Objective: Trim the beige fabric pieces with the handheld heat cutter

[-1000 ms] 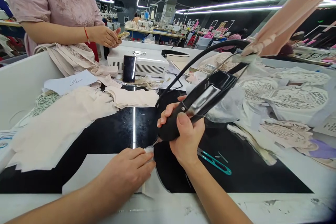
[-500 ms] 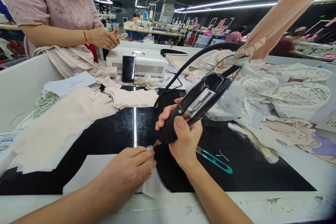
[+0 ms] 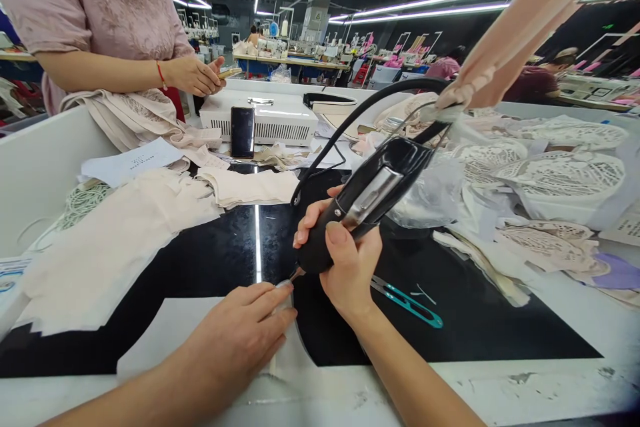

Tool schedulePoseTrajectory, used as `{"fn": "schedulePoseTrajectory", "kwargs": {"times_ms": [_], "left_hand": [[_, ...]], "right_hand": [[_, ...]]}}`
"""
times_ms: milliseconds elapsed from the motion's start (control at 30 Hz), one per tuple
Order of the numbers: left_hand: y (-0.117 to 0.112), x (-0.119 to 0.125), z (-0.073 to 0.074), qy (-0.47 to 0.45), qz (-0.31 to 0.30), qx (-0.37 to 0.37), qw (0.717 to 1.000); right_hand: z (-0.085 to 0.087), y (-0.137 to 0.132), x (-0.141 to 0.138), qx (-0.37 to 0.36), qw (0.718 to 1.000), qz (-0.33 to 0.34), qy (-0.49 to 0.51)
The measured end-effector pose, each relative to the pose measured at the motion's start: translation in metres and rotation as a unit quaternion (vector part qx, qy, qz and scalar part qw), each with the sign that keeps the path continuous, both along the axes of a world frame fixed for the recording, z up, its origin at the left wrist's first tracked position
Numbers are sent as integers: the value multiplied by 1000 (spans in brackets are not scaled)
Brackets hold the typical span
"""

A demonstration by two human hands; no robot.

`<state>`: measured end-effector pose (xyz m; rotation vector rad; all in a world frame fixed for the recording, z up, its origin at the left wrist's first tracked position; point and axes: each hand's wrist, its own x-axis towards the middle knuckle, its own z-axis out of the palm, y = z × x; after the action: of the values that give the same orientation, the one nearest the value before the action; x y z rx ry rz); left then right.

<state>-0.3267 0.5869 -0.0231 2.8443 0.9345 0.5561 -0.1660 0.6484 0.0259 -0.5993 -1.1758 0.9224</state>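
My right hand (image 3: 353, 267) is wrapped round a black corded hand-held tool (image 3: 373, 193) with a metal lever on its side. The tool slants down to the left, and its narrow metal tip (image 3: 297, 273) is close to my left fingertips. With its fingers together, my left hand (image 3: 245, 327) presses on a pale, thin fabric piece (image 3: 295, 350) at the front of the black mat (image 3: 345, 333). What lies under those fingers is mostly hidden. A white sheet (image 3: 175, 320) lies partly beneath my left forearm. Right of my right hand are teal thread snips (image 3: 413, 303).
Stacked cream fabric pieces (image 3: 115, 247) lie left, and lace cups (image 3: 570, 173) pile up right. At the back stand a white vented box (image 3: 280, 121) and a phone (image 3: 243, 132). A pink fabric strip (image 3: 530, 20) suspends the tool. Another person's hands (image 3: 200, 75) hold a phone.
Both hands keep their places, with the tool tip still at my left fingertips. My left fingers have shifted slightly over the fabric. The whole view has moved a little.
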Motion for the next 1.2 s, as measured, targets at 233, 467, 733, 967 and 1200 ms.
{"fn": "schedulePoseTrajectory", "kwargs": {"times_ms": [233,467,733,967,1200], "left_hand": [[0,0,-1,2,5,6,1000],[0,0,-1,12,-4,43,999],[-2,3,-2,23,14,80,996],[-2,3,-3,11,19,76,997],[-2,1,-5,19,11,86,996]], "right_hand": [[0,0,0,1,1000,2,3],[-1,1,0,1,1000,-1,2],[2,1,3,13,1000,3,23],[1,-1,1,14,999,11,26],[-3,-2,0,17,1000,11,22]]}}
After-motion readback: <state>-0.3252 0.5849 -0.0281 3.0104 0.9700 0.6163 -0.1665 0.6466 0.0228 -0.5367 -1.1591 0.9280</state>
